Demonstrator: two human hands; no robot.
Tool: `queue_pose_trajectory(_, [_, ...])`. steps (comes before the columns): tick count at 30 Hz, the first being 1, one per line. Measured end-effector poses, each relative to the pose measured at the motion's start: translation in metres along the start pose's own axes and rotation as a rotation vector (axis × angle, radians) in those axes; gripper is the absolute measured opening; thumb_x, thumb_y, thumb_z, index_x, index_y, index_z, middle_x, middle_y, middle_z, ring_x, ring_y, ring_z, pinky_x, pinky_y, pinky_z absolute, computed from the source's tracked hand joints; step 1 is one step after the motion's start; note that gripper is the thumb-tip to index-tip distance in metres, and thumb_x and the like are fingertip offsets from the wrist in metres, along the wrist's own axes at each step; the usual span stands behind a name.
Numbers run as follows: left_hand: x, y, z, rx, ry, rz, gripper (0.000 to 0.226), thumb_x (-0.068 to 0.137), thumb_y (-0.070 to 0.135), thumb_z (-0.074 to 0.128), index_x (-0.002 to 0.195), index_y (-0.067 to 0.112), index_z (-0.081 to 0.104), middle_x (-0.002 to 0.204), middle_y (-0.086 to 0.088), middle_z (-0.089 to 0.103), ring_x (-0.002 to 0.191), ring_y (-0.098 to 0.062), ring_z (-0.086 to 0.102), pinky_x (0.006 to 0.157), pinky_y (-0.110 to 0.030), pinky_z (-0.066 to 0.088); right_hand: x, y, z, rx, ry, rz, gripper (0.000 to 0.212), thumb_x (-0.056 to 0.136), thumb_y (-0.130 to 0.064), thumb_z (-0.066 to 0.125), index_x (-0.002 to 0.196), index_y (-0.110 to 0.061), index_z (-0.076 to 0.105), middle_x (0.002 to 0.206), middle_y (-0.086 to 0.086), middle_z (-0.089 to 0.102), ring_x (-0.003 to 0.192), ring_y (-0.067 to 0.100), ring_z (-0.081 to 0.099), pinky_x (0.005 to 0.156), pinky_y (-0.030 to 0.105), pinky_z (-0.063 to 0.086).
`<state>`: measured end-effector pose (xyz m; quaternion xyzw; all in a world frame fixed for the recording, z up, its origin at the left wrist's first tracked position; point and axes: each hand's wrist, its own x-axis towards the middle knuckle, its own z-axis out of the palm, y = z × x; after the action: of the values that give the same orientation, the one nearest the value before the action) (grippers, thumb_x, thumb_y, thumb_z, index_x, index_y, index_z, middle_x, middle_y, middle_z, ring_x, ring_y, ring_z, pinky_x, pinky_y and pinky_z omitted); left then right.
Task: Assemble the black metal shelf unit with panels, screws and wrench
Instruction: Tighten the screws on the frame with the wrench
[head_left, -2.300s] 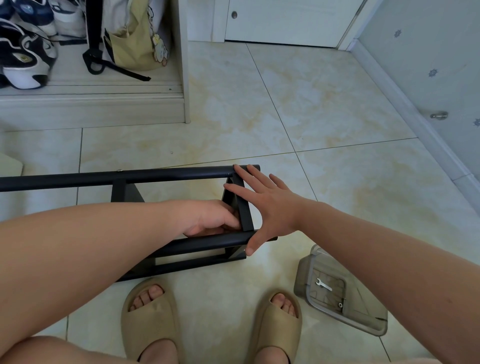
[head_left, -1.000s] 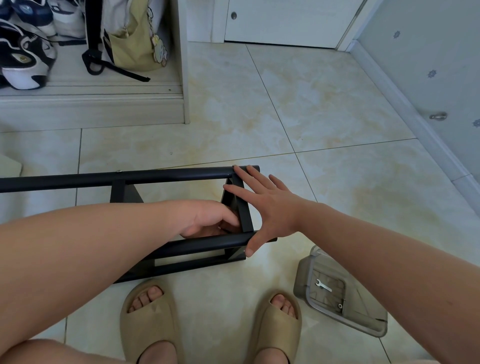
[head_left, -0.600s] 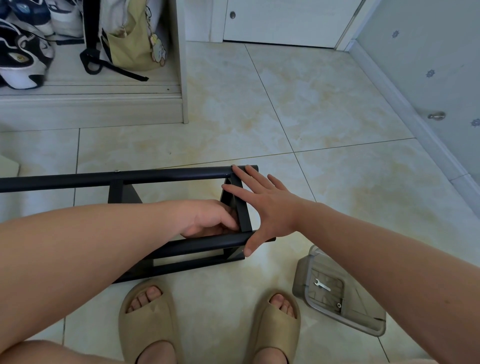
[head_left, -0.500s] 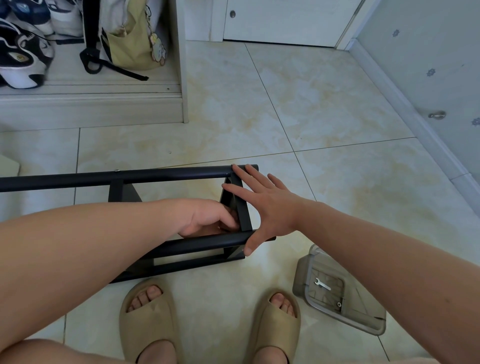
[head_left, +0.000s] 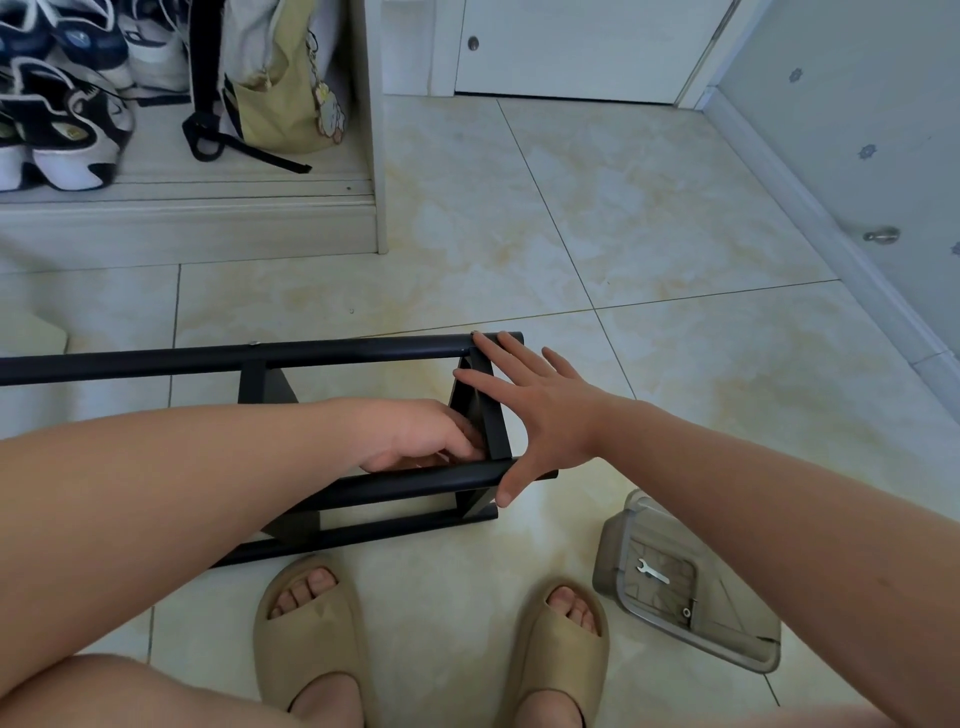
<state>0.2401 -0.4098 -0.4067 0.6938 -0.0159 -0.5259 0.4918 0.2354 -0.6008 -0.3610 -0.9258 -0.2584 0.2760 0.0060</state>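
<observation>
2 hands are working at the end of the black shelf frame (head_left: 363, 353), which is lying on the floor (head_left: 597, 208). The right hand (head_left: 540, 410) is pressing flat, fingers spread, against the end panel (head_left: 493, 431). The left hand (head_left: 415, 436) is reaching inside, fingers curled at the joint; what they are gripping I cannot tell. Likely a screw is being started by hand. Tightening is calling for the wrench (head_left: 652, 570), lying in the tray (head_left: 610, 551).
</observation>
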Motion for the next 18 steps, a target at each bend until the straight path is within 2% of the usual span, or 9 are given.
queue_pose_trajectory(1, [-0.006, 0.001, -0.002, 0.157, 0.042, 0.002, 0.013, 0.094, 0.023, 0.063, 0.097, 0.016, 0.073, 0.091, -0.002, 0.071, 0.083, -0.02, 0.065, 0.08, -0.029, 0.05, -0.001, -0.001, -0.001, -0.016, -0.002, 0.006, 0.136, 0.056, -0.083, 0.075, 0.158, -0.044, -0.006, 0.16, -0.013, -0.037, 0.148, 0.012, -0.033, 0.123, 0.052, -0.012])
queue_pose_trajectory(3, [-0.024, 0.006, -0.006, 0.529, 0.106, -0.031, 0.04, 0.096, 0.052, 0.053, 0.094, 0.017, 0.072, 0.085, 0.001, 0.067, 0.082, -0.022, 0.062, 0.081, -0.031, 0.049, -0.006, -0.004, -0.001, -0.049, -0.005, 0.024, 0.132, 0.06, -0.084, 0.072, 0.158, -0.045, -0.007, 0.161, -0.011, -0.035, 0.15, 0.014, -0.031, 0.123, 0.053, -0.013])
queue_pose_trajectory(4, [-0.035, 0.01, -0.008, 0.645, 0.095, -0.067, 0.051, 0.097, 0.061, 0.044, 0.093, 0.018, 0.072, 0.083, 0.004, 0.07, 0.084, -0.022, 0.065, 0.085, -0.032, 0.051, -0.009, -0.006, 0.0, -0.059, -0.005, 0.037, 0.128, 0.063, -0.084, 0.07, 0.157, -0.046, -0.008, 0.162, -0.01, -0.033, 0.151, 0.015, -0.028, 0.123, 0.054, -0.012])
queue_pose_trajectory(6, [-0.057, 0.018, -0.012, 0.723, 0.0, -0.174, 0.06, 0.097, 0.067, 0.036, 0.097, 0.017, 0.07, 0.08, 0.008, 0.074, 0.084, -0.018, 0.07, 0.085, -0.032, 0.054, -0.017, -0.013, 0.002, -0.07, -0.001, 0.066, 0.119, 0.071, -0.082, 0.065, 0.158, -0.045, -0.007, 0.165, -0.007, -0.028, 0.154, 0.018, -0.022, 0.124, 0.054, -0.009])
queue_pose_trajectory(8, [-0.074, 0.021, -0.01, 0.825, -0.069, -0.251, 0.055, 0.094, 0.065, 0.046, 0.109, 0.015, 0.064, 0.091, 0.003, 0.074, 0.085, -0.017, 0.07, 0.086, -0.034, 0.056, -0.026, -0.022, 0.003, -0.087, -0.003, 0.087, 0.107, 0.081, -0.075, 0.061, 0.159, -0.041, -0.004, 0.167, -0.004, -0.024, 0.155, 0.021, -0.014, 0.125, 0.053, -0.001])
queue_pose_trajectory(10, [-0.084, 0.016, -0.003, 1.005, -0.027, -0.224, 0.048, 0.092, 0.054, 0.06, 0.114, 0.011, 0.059, 0.099, -0.003, 0.072, 0.083, -0.018, 0.066, 0.079, -0.031, 0.054, -0.034, -0.035, 0.002, -0.118, -0.003, 0.083, 0.095, 0.09, -0.065, 0.059, 0.161, -0.037, 0.001, 0.168, -0.001, -0.02, 0.156, 0.022, -0.005, 0.124, 0.049, 0.011])
queue_pose_trajectory(12, [-0.088, 0.004, 0.008, 1.097, 0.111, -0.123, 0.04, 0.094, 0.043, 0.062, 0.114, 0.009, 0.057, 0.094, -0.005, 0.064, 0.079, -0.019, 0.058, 0.066, -0.029, 0.045, -0.041, -0.048, 0.001, -0.123, -0.01, 0.072, 0.085, 0.096, -0.054, 0.057, 0.161, -0.035, 0.006, 0.169, 0.0, -0.015, 0.156, 0.022, 0.001, 0.122, 0.046, 0.02])
queue_pose_trajectory(15, [-0.094, -0.007, 0.011, 1.036, 0.364, 0.045, 0.035, 0.097, 0.041, 0.058, 0.116, 0.013, 0.049, 0.097, -0.004, 0.054, 0.086, -0.022, 0.054, 0.073, -0.035, 0.046, -0.046, -0.06, 0.004, -0.089, 0.013, 0.056, 0.075, 0.102, -0.037, 0.054, 0.161, -0.031, 0.01, 0.17, -0.002, -0.01, 0.155, 0.023, 0.006, 0.12, 0.043, 0.025])
queue_pose_trajectory(18, [-0.101, -0.001, 0.001, 1.039, 0.545, 0.189, 0.028, 0.099, 0.038, 0.055, 0.117, 0.018, 0.047, 0.104, -0.004, 0.051, 0.088, -0.023, 0.056, 0.077, -0.041, 0.05, -0.046, -0.059, 0.005, -0.079, 0.165, 0.056, 0.073, 0.103, -0.025, 0.052, 0.161, -0.022, 0.009, 0.17, 0.001, -0.001, 0.153, 0.025, 0.017, 0.122, 0.041, 0.021])
